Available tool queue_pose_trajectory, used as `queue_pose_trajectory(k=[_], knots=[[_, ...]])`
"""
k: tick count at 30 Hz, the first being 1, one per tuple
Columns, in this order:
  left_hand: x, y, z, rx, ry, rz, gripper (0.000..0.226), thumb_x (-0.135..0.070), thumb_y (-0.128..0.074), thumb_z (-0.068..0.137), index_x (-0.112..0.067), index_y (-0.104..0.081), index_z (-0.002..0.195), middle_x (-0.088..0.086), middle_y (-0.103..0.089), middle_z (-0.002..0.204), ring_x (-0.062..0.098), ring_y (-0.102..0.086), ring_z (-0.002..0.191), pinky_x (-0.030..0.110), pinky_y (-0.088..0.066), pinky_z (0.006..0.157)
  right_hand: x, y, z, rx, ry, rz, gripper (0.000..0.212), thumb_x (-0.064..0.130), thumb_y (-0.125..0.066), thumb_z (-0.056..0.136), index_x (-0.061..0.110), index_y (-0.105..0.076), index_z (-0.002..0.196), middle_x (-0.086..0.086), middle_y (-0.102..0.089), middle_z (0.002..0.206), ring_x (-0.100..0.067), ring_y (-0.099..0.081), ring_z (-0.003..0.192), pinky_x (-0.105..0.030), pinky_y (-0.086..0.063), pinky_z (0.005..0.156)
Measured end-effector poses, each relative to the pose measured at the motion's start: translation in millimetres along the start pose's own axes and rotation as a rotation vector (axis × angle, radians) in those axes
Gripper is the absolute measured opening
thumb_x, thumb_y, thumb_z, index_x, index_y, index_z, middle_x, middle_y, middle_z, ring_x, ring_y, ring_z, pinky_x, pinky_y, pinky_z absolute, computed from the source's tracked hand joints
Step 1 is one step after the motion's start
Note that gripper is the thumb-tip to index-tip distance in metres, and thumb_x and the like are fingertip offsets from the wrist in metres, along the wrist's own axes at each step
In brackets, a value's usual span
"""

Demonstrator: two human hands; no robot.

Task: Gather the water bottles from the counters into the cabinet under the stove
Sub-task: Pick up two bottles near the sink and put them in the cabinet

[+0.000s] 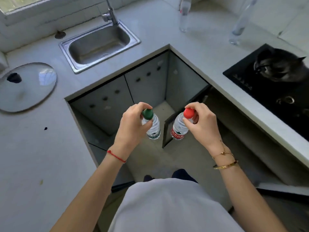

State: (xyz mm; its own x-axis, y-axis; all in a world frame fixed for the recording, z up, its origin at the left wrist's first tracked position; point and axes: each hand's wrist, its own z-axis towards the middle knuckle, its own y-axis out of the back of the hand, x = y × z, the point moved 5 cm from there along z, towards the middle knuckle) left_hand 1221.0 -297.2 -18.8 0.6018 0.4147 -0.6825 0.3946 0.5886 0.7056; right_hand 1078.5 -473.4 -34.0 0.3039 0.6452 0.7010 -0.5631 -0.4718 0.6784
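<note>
The left hand pinches the green-capped bottle at its neck, the right hand the red-capped bottle, both hanging over the floor; fingers hide both necks. Two bottles on the counter are blurred, tops cut off

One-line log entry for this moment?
left hand: grips green-cap bottle | right hand: grips red-cap bottle | two bottles on counter

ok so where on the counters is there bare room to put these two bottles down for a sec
Widest bare patch: the left counter, in front of the glass lid. Another runs between the sink and the stove, in front of the two clear bottles at the back. The stove itself is crowded: a cat sits on it.
</note>
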Motion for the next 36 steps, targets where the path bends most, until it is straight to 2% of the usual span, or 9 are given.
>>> queue_pose_trajectory(k=[3, 6, 8, 12, 15, 20, 28, 32, 36], knots=[[-22, -39, 10, 0.082, -0.056, -0.007, 0.03, -0.007, -0.074, 0.075, -0.018, -0.063, 0.101, -0.007, -0.066, 0.094, 0.015, -0.059, 0.081, 0.029, -0.053, 0.075, -36, 25, -18, -0.061, -0.1, -0.03, 0.029, 0.01, -0.072, 0.076, 0.017, -0.059, 0.101, 0.001, -0.059, 0.098, -0.009, -0.056, 0.087, -0.01, -0.043, 0.077], [-46, -83, 20, 0.148, -0.112, -0.006, 0.029, -0.009, -0.075, 0.076, -0.021, -0.063, 0.1, -0.011, -0.066, 0.093, 0.011, -0.058, 0.081, 0.02, -0.049, 0.074, -77, 51, -33, -0.105, -0.188, -0.068, 0.029, 0.009, -0.071, 0.075, 0.018, -0.059, 0.101, 0.0, -0.059, 0.098, -0.009, -0.055, 0.086, -0.007, -0.038, 0.074], [-55, -105, 26, 0.18, -0.136, -0.013, 0.029, -0.009, -0.075, 0.076, -0.02, -0.063, 0.101, -0.009, -0.067, 0.094, 0.011, -0.058, 0.08, 0.015, -0.046, 0.072, -97, 59, -38, -0.099, -0.218, -0.095, 0.029, 0.008, -0.071, 0.076, 0.018, -0.058, 0.1, 0.0, -0.059, 0.1, -0.01, -0.055, 0.087, -0.013, -0.04, 0.074], [-72, -166, 36, 0.262, -0.129, -0.028, 0.029, -0.009, -0.074, 0.076, -0.021, -0.065, 0.101, -0.006, -0.069, 0.093, 0.016, -0.061, 0.079, 0.031, -0.054, 0.073, -152, 80, -49, -0.122, -0.314, -0.126, 0.028, 0.007, -0.07, 0.075, 0.018, -0.057, 0.098, 0.0, -0.059, 0.1, -0.014, -0.056, 0.086, -0.024, -0.045, 0.074], [-76, -216, 45, 0.298, -0.105, -0.023, 0.028, -0.01, -0.074, 0.074, -0.021, -0.067, 0.099, -0.005, -0.071, 0.092, 0.018, -0.065, 0.079, 0.032, -0.055, 0.074, -195, 82, -54, -0.128, -0.373, -0.139, 0.027, 0.007, -0.068, 0.075, 0.017, -0.056, 0.098, 0.0, -0.058, 0.101, -0.018, -0.057, 0.086, -0.031, -0.049, 0.073], [-66, -301, 60, 0.354, -0.034, -0.056, 0.027, -0.008, -0.072, 0.073, -0.019, -0.068, 0.098, -0.004, -0.069, 0.089, 0.018, -0.065, 0.081, 0.037, -0.057, 0.077, -267, 62, -58, -0.068, -0.458, -0.194, 0.026, 0.005, -0.063, 0.08, 0.016, -0.052, 0.1, -0.004, -0.055, 0.105, -0.025, -0.057, 0.085, -0.037, -0.052, 0.069], [-9, -445, 95, 0.401, 0.01, -0.067, 0.029, -0.005, -0.073, 0.07, -0.018, -0.07, 0.095, 0.0, -0.071, 0.089, 0.019, -0.065, 0.079, 0.036, -0.057, 0.075, -400, 1, -41, -0.051, -0.61, -0.162, 0.029, 0.003, -0.067, 0.078, 0.015, -0.052, 0.1, -0.006, -0.055, 0.107, -0.026, -0.058, 0.09, -0.043, -0.055, 0.077], [35, -525, 123, 0.426, 0.039, -0.047, 0.03, -0.006, -0.073, 0.067, -0.016, -0.072, 0.095, 0.003, -0.073, 0.09, 0.022, -0.068, 0.082, 0.024, -0.051, 0.074, -474, -43, -21, -0.051, -0.671, -0.103, 0.029, -0.001, -0.069, 0.078, 0.008, -0.056, 0.102, -0.012, -0.057, 0.11, -0.025, -0.058, 0.096, -0.031, -0.049, 0.081], [84, -601, 151, 0.459, 0.055, -0.061, 0.029, -0.002, -0.073, 0.07, -0.011, -0.073, 0.097, 0.009, -0.075, 0.097, 0.023, -0.069, 0.092, 0.015, -0.041, 0.075, -546, -86, 2, -0.083, -0.666, -0.121, 0.03, -0.005, -0.07, 0.074, 0.003, -0.059, 0.101, -0.018, -0.06, 0.11, -0.032, -0.059, 0.101, -0.035, -0.047, 0.09]])
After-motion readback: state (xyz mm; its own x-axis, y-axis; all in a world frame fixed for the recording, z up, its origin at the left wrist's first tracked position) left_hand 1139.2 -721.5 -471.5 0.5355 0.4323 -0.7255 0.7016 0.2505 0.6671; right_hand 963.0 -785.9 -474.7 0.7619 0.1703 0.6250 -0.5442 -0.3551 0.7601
